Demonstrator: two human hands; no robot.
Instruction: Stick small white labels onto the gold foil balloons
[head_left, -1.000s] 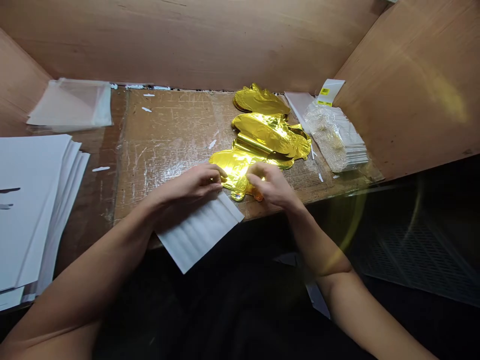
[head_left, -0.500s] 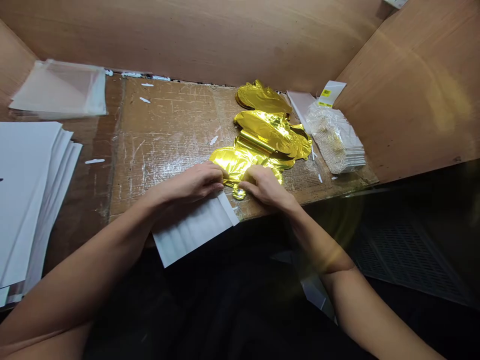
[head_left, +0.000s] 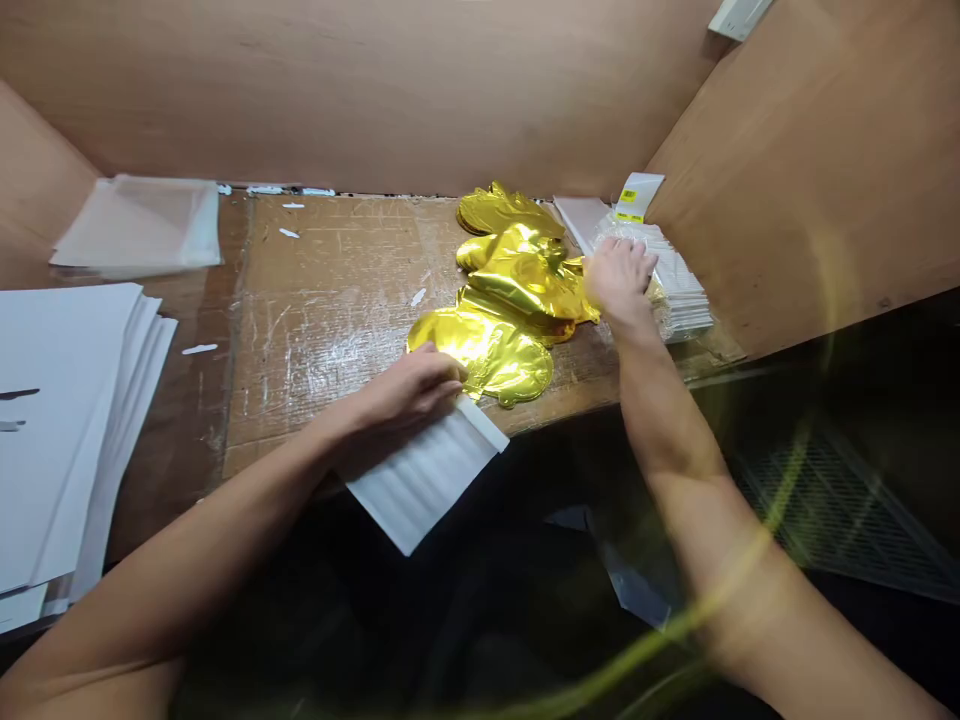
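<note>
My left hand (head_left: 420,388) is closed at the lower left edge of a shiny gold foil piece (head_left: 517,368), its fingers on the top corner of a white pouch (head_left: 424,475) that hangs over the table's front edge. My right hand (head_left: 621,278) is over a stack of packets in clear and mesh-like wrapping (head_left: 679,290), fingers apart; whether it touches them cannot be made out. Between the hands lie more crumpled gold foil pieces (head_left: 525,275), with a neat gold foil stack (head_left: 506,210) behind them.
White sheets (head_left: 60,400) are piled at the left, with clear plastic bags (head_left: 142,222) behind. A white card with yellow labels (head_left: 637,195) leans at the back right. Wooden walls enclose the table (head_left: 322,270) behind and at both sides.
My right hand has left the gold foil and moved right and back to the wrapped packets. My left hand stays by the pouch. The view has shifted slightly.
</note>
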